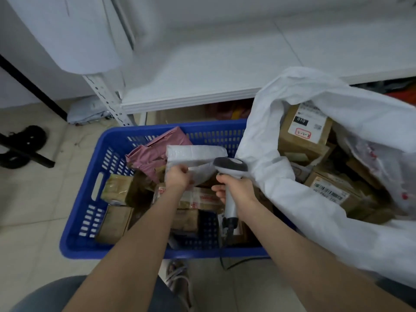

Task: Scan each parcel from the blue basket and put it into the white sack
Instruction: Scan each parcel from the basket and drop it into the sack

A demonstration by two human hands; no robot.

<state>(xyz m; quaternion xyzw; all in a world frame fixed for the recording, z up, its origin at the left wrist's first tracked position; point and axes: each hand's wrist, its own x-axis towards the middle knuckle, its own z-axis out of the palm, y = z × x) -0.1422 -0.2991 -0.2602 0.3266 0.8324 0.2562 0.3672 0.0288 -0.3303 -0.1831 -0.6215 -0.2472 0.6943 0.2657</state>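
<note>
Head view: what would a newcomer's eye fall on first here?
The blue basket of parcels fills the centre floor. Above it the left hand grips a white padded mailer while the right hand aims a handheld scanner at it. To the right gapes the white sack, already holding labelled cardboard boxes.

Two bare forearms come into the picture from the bottom edge, without sleeves, watch or bracelet on them. The left hand (177, 177) and the right hand (235, 190) wear no gloves and no rings that can be seen. At the bottom left, the person's lap (45, 293) is covered with blue-grey cloth like denim. Lower in the middle there is one foot in a sandal (177, 278) with light crossed straps.
</note>
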